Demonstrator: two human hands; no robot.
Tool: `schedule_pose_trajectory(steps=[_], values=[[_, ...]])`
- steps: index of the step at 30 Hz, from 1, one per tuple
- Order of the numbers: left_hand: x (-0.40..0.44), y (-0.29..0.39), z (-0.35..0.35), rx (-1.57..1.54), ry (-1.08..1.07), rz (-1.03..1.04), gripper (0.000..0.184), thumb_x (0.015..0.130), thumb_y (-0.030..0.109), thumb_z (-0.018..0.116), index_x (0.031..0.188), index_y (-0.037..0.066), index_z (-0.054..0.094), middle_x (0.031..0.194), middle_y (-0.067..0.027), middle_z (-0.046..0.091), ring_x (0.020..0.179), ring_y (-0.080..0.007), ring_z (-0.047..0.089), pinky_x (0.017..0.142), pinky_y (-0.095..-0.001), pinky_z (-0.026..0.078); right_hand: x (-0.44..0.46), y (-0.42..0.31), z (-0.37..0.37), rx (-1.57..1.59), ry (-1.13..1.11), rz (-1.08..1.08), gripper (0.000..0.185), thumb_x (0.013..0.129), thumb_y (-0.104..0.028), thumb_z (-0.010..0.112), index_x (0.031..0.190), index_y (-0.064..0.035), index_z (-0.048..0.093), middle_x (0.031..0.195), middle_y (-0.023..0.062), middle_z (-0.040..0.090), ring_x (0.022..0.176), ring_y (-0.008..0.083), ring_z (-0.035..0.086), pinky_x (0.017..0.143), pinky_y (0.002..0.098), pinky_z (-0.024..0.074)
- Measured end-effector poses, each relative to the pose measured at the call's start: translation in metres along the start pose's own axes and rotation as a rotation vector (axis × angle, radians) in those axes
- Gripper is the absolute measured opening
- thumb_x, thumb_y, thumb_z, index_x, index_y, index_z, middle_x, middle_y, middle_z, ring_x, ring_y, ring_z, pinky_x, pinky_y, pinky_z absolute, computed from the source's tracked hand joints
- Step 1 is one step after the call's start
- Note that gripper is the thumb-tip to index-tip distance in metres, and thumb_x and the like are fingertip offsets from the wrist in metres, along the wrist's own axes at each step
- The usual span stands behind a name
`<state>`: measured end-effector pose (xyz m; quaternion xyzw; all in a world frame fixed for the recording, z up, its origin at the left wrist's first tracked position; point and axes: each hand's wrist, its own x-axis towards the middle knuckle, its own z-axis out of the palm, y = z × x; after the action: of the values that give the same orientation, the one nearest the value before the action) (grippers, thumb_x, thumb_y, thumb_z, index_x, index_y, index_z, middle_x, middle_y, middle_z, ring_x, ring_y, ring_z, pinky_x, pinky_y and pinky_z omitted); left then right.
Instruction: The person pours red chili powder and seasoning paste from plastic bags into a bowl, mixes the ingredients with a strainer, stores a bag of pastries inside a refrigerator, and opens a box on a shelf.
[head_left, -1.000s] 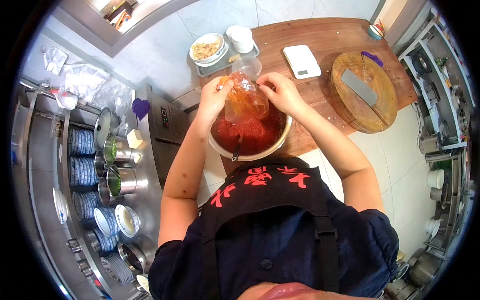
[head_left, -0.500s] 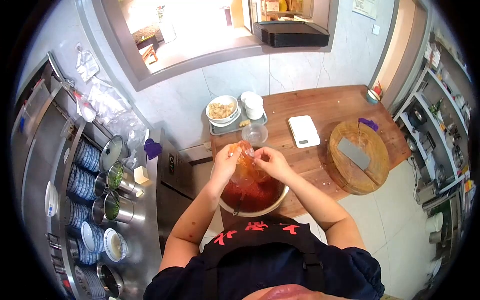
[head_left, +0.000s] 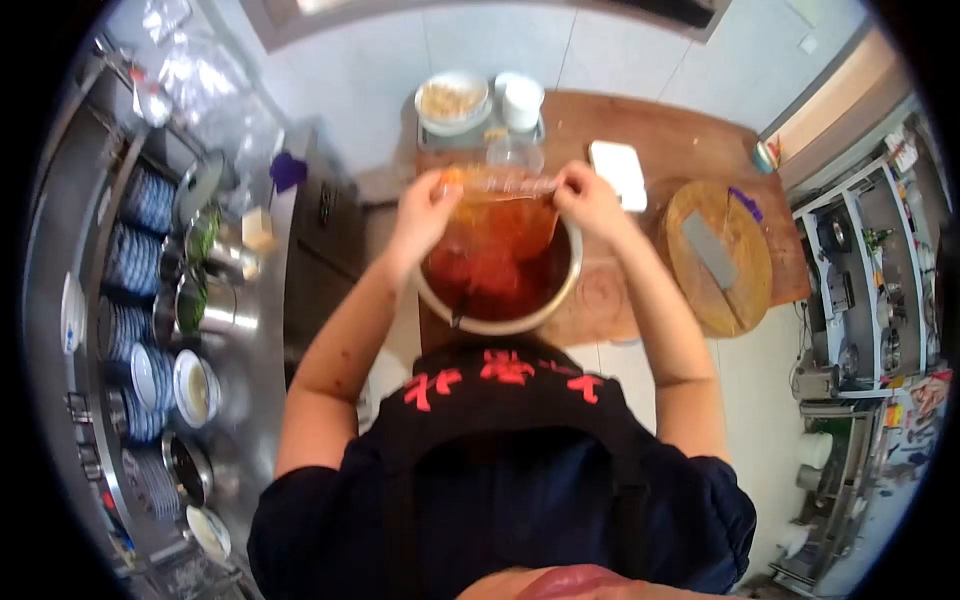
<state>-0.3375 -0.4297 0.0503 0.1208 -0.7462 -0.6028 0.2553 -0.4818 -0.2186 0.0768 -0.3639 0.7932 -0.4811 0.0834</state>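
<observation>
A clear plastic bag (head_left: 508, 212), smeared orange-red, is stretched between my two hands. My left hand (head_left: 425, 212) pinches its left upper corner, and my right hand (head_left: 588, 200) pinches the right one. The bag hangs over a large pale-rimmed basin (head_left: 574, 272) holding a dark red liquid or sauce (head_left: 510, 300). Part of the basin's contents is hidden behind the bag. Against the near rim leans a dark handle (head_left: 459, 312), its lower end out of sight in the red.
Behind the basin, a tray (head_left: 432, 138) bears a bowl of tan pieces (head_left: 450, 100) and white cups (head_left: 522, 105). A clear plastic bowl (head_left: 515, 154) sits nearby. Rightward are a white scale (head_left: 619, 175) and a round chopping board (head_left: 735, 290) with a cleaver (head_left: 708, 249). Steel pots (head_left: 228, 308) stand left.
My hands have moved apart, spreading the bunched bag out flat by its upper edge. The camera view has tilted downward, so the window has mostly left the top.
</observation>
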Motion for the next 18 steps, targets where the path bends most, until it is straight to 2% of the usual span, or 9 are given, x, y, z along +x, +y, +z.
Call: schedule_pose_trajectory(steps=[1,3,4,7,10,12,15,18], values=[[0.002,-0.009,-0.005,0.002,0.005,-0.014,0.021,0.085,0.012,0.055,0.101,-0.001,0.056,0.084,-0.0021,0.06,0.074,-0.0079,0.053,0.067,-0.0226,0.043,0.001,0.001,-0.004,-0.014,0.022,-0.032,0.011,0.077,-0.014,0.054,0.079,-0.0039,0.054,0.066,0.0064,0.055,0.062,0.0134,0.051,0.059,0.0283,0.0428],[-0.002,0.004,-0.01,0.02,0.032,-0.066,0.022,0.085,0.012,0.055,0.101,-0.002,0.057,0.085,-0.0026,0.061,0.076,-0.008,0.054,0.069,-0.0223,0.043,0.004,-0.013,-0.015,0.251,-0.044,0.109,0.003,0.081,-0.008,0.052,0.081,-0.0048,0.051,0.073,-0.0024,0.052,0.065,0.0052,0.045,0.059,0.0197,0.0389],[-0.004,0.0,-0.01,-0.018,0.03,-0.091,0.022,0.085,0.012,0.055,0.101,-0.002,0.057,0.085,-0.0027,0.061,0.077,-0.0081,0.054,0.069,-0.0223,0.043,0.006,-0.006,-0.014,0.083,-0.063,0.071,0.003,0.08,-0.008,0.052,0.081,-0.0048,0.051,0.073,-0.0027,0.052,0.064,0.0043,0.045,0.058,0.0188,0.0382],[0.001,-0.006,-0.016,-0.087,0.021,-0.103,0.022,0.084,0.013,0.056,0.101,-0.002,0.058,0.085,-0.003,0.061,0.078,-0.0083,0.054,0.07,-0.0223,0.043,0.004,-0.014,-0.014,-0.088,-0.104,0.109,0.003,0.081,-0.008,0.052,0.081,-0.0057,0.051,0.072,-0.003,0.051,0.062,0.0046,0.045,0.056,0.0185,0.038],[-0.003,-0.006,-0.017,-0.106,0.015,-0.083,0.023,0.085,0.015,0.056,0.101,-0.002,0.058,0.083,-0.0019,0.06,0.075,-0.0076,0.053,0.068,-0.0212,0.042,0.011,-0.002,-0.018,0.138,-0.086,0.049,0.006,0.083,-0.01,0.052,0.079,-0.0059,0.052,0.07,-0.0032,0.051,0.059,0.0045,0.045,0.054,0.0191,0.0377],[-0.002,0.004,-0.021,-0.127,-0.017,-0.082,0.025,0.088,0.017,0.053,0.103,-0.002,0.058,0.081,0.0002,0.058,0.07,-0.0059,0.05,0.064,-0.0189,0.04,0.008,0.002,-0.019,0.124,-0.074,0.086,0.008,0.084,-0.011,0.052,0.079,-0.0061,0.052,0.069,-0.0033,0.05,0.059,0.0043,0.044,0.053,0.0191,0.037],[0.002,0.014,-0.036,-0.083,-0.014,-0.309,0.031,0.086,0.027,0.055,0.1,0.0,0.061,0.078,-0.0002,0.058,0.063,-0.0075,0.047,0.061,-0.0198,0.039,0.01,-0.004,-0.027,0.259,-0.062,0.179,0.009,0.085,-0.013,0.052,0.078,-0.0065,0.053,0.068,-0.0033,0.05,0.058,0.0041,0.043,0.051,0.0192,0.036],[0.0,0.016,-0.042,-0.098,-0.067,-0.319,0.03,0.087,0.027,0.054,0.098,0.002,0.063,0.076,0.0003,0.058,0.06,-0.0063,0.044,0.058,-0.0197,0.037,0.005,-0.01,-0.03,0.335,-0.06,0.239,0.01,0.085,-0.015,0.053,0.079,-0.0067,0.053,0.068,-0.0031,0.051,0.057,0.004,0.043,0.051,0.0188,0.0354]])
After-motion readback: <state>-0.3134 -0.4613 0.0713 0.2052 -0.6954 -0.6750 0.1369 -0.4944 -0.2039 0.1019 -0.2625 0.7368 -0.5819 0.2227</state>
